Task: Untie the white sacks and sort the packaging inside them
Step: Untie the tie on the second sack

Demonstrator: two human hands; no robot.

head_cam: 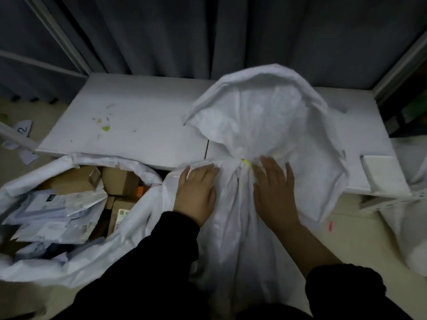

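Dim, bluish, soft picture; wide-angle bending at edges.

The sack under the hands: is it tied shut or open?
Tied shut. A yellow tie cinches the sack at its neck, fabric bunched there and flaring above. The left hand and right hand rest flat beside it.

Contents of tied sack unseen

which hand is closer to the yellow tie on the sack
Right. The right hand reaches to just right of the yellow tie; the left hand lies on the sack farther off to the tie's left.
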